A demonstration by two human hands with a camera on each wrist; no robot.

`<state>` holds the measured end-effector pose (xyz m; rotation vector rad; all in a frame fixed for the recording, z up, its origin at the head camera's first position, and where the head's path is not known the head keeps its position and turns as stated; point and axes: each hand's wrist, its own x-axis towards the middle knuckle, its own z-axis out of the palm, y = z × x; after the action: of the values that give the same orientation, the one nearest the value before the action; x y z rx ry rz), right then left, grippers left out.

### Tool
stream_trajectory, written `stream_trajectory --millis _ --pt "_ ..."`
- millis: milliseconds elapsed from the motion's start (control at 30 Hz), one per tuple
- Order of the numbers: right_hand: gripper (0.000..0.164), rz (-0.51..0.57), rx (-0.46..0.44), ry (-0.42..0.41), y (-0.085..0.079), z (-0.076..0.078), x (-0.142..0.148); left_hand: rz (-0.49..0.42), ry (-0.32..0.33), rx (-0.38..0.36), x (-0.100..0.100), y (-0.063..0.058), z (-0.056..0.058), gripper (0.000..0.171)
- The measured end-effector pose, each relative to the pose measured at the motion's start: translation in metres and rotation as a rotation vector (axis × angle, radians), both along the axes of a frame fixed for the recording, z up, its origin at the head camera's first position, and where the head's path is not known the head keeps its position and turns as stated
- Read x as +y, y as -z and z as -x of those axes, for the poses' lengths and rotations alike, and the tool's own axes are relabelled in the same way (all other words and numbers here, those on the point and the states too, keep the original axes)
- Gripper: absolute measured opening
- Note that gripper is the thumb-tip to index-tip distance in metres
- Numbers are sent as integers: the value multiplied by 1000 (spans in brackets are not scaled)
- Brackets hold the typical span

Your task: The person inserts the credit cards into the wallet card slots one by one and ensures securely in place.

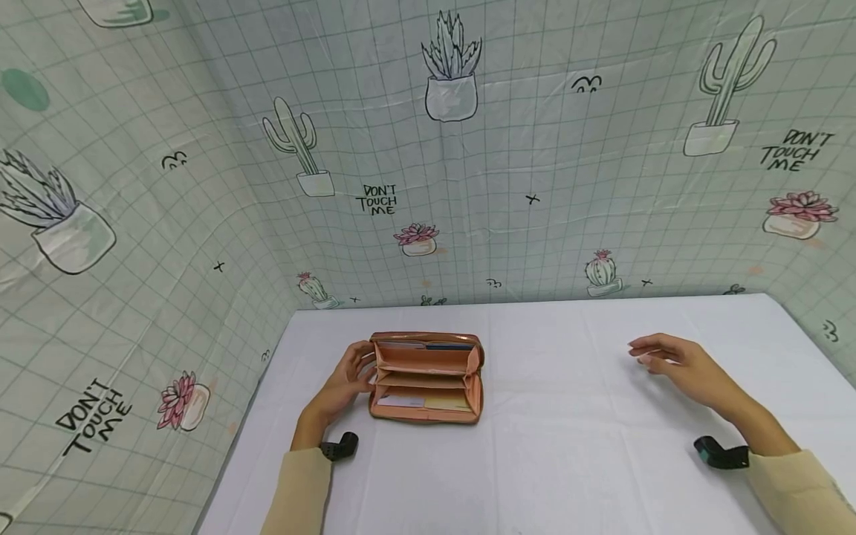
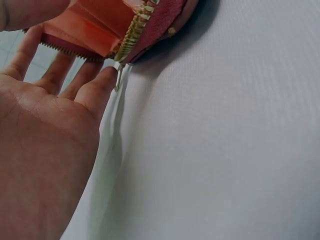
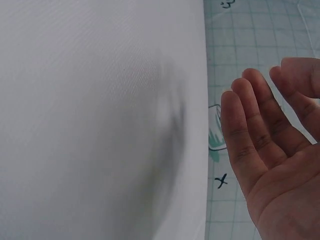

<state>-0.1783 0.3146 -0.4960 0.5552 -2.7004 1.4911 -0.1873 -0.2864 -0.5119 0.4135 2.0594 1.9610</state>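
A salmon-brown zip wallet [image 1: 428,380] stands unzipped on the left half of the table, its compartments facing up. In its rear pocket show the top edges of cards, one of them dark blue [image 1: 449,347]. The front pocket holds a white card [image 1: 401,401] and a yellowish piece [image 1: 446,403]. My left hand [image 1: 348,380] holds the wallet's left end, thumb and fingers around it. Gold zipper teeth [image 2: 132,32] and a small zip pull [image 2: 119,79] lie by the fingertips in the left wrist view. Far to the right, my right hand [image 1: 678,364] hovers over the table holding nothing, fingers extended.
A white cloth covers the table [image 1: 555,446]. Behind it and on the left hangs a grid-patterned curtain [image 1: 495,171] printed with cacti. Each wrist wears a black camera, the left camera [image 1: 341,446] near the wallet and the right camera [image 1: 721,453] over the cloth.
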Motion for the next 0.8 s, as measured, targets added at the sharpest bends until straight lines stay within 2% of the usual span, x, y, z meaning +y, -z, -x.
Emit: stream_trajectory --millis 433,567,667,800 --pt "27 8 -18 18 5 -10 12 18 -25 35 -8 -2 -9 72" --pt "26 -23 -5 43 7 -12 16 27 -45 36 -14 -2 -12 70" --pt "25 -74 21 71 8 -13 20 43 -87 36 -19 -4 -14 64" --pt "24 -118 88 104 8 -14 26 104 -194 46 -24 -8 -15 50"
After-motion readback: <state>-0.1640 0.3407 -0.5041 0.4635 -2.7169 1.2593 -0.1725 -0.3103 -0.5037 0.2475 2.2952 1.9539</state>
